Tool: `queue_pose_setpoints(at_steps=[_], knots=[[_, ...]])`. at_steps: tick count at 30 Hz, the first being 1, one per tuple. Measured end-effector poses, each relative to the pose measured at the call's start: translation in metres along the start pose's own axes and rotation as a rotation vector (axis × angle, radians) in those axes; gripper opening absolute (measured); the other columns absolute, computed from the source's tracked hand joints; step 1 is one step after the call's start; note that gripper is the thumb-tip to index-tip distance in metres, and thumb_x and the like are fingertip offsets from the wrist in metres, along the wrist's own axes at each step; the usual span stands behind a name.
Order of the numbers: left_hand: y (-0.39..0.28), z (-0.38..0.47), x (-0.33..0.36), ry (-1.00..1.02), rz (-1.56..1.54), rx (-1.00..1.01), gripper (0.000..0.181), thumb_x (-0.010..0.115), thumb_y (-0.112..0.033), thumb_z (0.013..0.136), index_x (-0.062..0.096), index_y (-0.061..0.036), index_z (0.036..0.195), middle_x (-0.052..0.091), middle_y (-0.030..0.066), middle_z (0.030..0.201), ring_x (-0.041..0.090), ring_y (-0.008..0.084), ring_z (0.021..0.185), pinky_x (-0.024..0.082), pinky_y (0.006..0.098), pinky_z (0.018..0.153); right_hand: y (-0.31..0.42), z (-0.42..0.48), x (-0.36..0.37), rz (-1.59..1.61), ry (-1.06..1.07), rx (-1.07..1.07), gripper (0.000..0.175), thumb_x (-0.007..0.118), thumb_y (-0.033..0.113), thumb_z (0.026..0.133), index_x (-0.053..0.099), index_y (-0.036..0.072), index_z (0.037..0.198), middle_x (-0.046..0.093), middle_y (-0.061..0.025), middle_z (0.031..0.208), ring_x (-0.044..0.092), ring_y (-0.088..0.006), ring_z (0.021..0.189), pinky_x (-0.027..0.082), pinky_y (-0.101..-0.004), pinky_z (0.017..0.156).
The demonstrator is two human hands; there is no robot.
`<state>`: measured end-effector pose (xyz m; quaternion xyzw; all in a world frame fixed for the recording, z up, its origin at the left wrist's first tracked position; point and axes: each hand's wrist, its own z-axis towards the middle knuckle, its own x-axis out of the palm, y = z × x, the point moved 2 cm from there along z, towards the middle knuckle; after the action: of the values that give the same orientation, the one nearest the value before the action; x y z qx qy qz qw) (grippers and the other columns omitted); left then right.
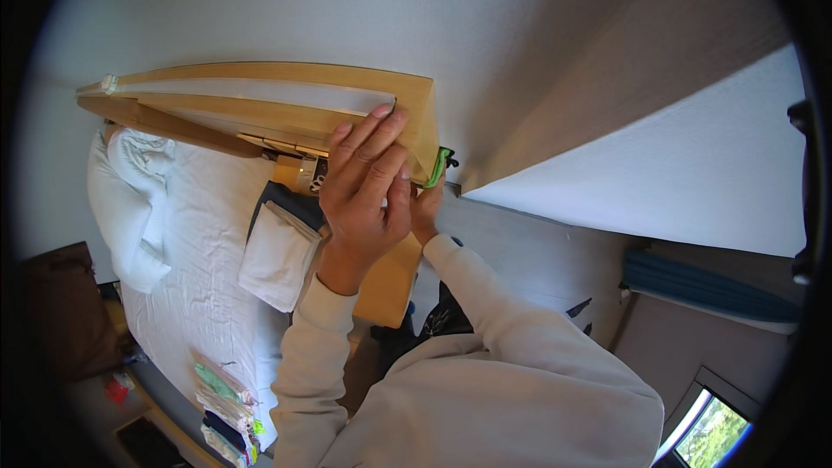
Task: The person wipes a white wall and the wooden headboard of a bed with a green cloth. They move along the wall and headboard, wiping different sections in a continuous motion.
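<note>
My left hand is raised over the near end of a light-wood cabinet. Its fingertips reach the end of a pale strip set along the top, and I see nothing held in it. Lower down, my right hand is at the cabinet's end corner, beside a bright green item with a black part, perhaps a cloth or strap. Its fingers are partly hidden behind my left hand and the wood, so whether it grips the green item cannot be told.
A bed with a white sheet and a bunched duvet lies to the left. Folded white fabric rests on a dark folded piece. Several folded clothes sit at the bed's edge. A wall corner juts out at right.
</note>
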<state>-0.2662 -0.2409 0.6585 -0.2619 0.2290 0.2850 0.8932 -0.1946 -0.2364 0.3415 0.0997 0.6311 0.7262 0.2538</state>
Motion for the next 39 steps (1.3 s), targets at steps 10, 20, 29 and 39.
queue_pose_setpoints(at_steps=[10,20,29,39], knots=[[0.013,-0.003,0.002,-0.036,-0.03,0.12,0.016,0.054,0.006,0.078,0.067,0.0045,0.089,0.072,0.0215,0.121,0.066,0.0368,0.121,0.038,0.0472,0.113,-0.3,-0.005,0.033,-0.447,0.374,0.319,0.057,0.062,0.025,0.085,0.048,0.001,0.135,0.06,-0.0277,0.122,0.057,-0.0465,0.111,0.048,-0.0506,0.09],[0.009,-0.007,-0.002,-0.074,-0.283,0.097,0.008,0.065,0.004,0.085,0.061,-0.0017,0.089,0.063,0.0194,0.139,0.055,0.0329,0.136,0.034,0.046,0.119,-0.194,0.004,-0.005,-0.401,0.419,0.226,0.049,0.065,0.018,0.086,0.052,-0.005,0.127,0.064,-0.0202,0.112,0.059,-0.0357,0.098,0.048,-0.0466,0.09],[0.064,-0.107,-0.07,0.021,-0.496,-0.097,0.025,0.067,0.004,0.082,0.067,-0.0032,0.106,0.066,0.0131,0.128,0.065,0.034,0.114,0.054,0.0441,0.093,0.17,0.04,-0.055,-0.016,-0.013,-0.094,0.043,0.066,0.017,0.088,0.056,-0.005,0.123,0.065,-0.0156,0.106,0.059,-0.0286,0.091,0.048,-0.0412,0.088],[0.239,-0.302,-0.192,-0.09,-0.266,-0.805,0.021,0.067,-0.008,0.087,0.073,-0.0028,0.106,0.075,0.0181,0.104,0.071,0.0383,0.094,0.056,0.044,0.084,0.32,0.041,0.008,-0.864,-0.266,-0.67,0.052,0.05,0.0,0.089,0.056,0.001,0.141,0.058,-0.0218,0.141,0.049,-0.04,0.137,0.031,-0.0528,0.118]])
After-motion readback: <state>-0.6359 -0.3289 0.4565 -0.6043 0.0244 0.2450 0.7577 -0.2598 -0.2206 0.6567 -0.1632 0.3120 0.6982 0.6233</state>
